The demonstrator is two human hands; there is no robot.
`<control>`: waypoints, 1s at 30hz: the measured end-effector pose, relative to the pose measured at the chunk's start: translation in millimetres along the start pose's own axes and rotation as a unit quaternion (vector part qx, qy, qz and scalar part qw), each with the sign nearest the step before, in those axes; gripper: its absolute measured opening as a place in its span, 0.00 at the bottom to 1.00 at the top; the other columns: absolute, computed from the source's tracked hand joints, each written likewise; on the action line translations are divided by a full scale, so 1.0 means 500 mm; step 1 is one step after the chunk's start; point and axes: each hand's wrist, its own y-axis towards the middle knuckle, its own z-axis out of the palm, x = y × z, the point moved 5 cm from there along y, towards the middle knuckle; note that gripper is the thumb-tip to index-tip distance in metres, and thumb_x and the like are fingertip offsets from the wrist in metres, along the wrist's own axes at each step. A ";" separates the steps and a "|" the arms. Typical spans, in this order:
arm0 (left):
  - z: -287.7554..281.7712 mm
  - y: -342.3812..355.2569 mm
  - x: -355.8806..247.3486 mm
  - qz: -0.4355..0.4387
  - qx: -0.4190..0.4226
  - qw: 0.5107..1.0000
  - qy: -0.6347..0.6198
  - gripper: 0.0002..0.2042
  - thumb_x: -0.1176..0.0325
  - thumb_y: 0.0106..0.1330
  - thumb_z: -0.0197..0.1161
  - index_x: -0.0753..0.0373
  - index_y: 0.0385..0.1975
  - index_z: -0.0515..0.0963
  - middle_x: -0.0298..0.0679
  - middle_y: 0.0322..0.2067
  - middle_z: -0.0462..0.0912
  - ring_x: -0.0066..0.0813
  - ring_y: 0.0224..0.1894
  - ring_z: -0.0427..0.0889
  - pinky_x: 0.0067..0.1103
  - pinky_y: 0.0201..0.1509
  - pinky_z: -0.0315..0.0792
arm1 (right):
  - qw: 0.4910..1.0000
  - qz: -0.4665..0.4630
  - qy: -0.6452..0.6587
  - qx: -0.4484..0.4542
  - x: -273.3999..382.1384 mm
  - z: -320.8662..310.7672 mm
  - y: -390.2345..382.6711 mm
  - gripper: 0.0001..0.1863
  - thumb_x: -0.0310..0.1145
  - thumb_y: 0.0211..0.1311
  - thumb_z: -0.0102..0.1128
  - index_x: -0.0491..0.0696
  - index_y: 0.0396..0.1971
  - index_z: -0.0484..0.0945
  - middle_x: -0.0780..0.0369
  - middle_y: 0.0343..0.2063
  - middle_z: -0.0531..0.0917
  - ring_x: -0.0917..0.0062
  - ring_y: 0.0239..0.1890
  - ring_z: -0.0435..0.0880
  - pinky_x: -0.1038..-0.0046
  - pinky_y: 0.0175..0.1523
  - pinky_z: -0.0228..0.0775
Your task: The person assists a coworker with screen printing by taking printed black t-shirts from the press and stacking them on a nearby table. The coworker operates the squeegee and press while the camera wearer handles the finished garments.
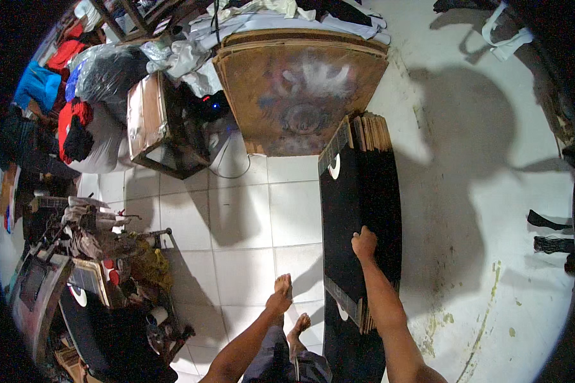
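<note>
The stained brown board (300,105) at the far end is the landmark. From its near right corner, a black cloth (358,204) stretched over boards runs back toward the person. Its long axis points at the stained board's right part, with a white round motif (335,166) at the end closest to it and thin board edges (374,133) showing beside that corner.

The right hand (364,244) is the nearer one by far: it lies over the black cloth, well short of the stained board, roughly in line with its right edge. So the cloth's greater part stretches ahead of that hand, toward the stained board. The fingers are curled in (whether they pinch any fabric or just rest on it, I cannot tell).

The left hand (283,287) hangs to the near side of the stained board, over the tiled floor (239,210) and apart from the cloth; its fingers look close together, and no object shows in it. A second black cloth (354,357) lies farthest from the stained board, beyond the first one's near end.
</note>
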 end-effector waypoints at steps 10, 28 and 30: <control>-0.019 -0.177 0.204 -0.202 0.073 0.976 -0.040 0.35 0.56 0.45 0.63 0.75 0.49 0.62 0.54 0.38 0.76 0.41 0.45 0.74 0.28 0.50 0.66 | 0.998 0.046 0.018 -0.037 -0.021 0.040 0.013 0.11 0.34 0.45 0.56 0.43 0.27 0.72 0.51 0.26 0.78 0.59 0.32 0.77 0.60 0.38 0.68; -0.047 -0.061 0.104 -0.098 0.035 0.990 -0.096 0.29 0.67 0.50 0.59 0.76 0.51 0.60 0.52 0.35 0.78 0.34 0.39 0.78 0.21 0.43 0.70 | 0.998 0.055 0.010 0.002 -0.016 -0.012 0.005 0.16 0.36 0.50 0.55 0.41 0.36 0.72 0.51 0.35 0.76 0.60 0.40 0.75 0.63 0.45 0.65; -0.039 -0.079 0.127 -0.095 0.034 0.987 -0.124 0.28 0.68 0.50 0.58 0.77 0.50 0.60 0.49 0.32 0.79 0.33 0.37 0.78 0.20 0.42 0.71 | 0.989 0.057 0.062 -0.122 -0.011 -0.042 -0.032 0.18 0.37 0.50 0.55 0.41 0.39 0.71 0.51 0.37 0.75 0.59 0.40 0.74 0.64 0.45 0.65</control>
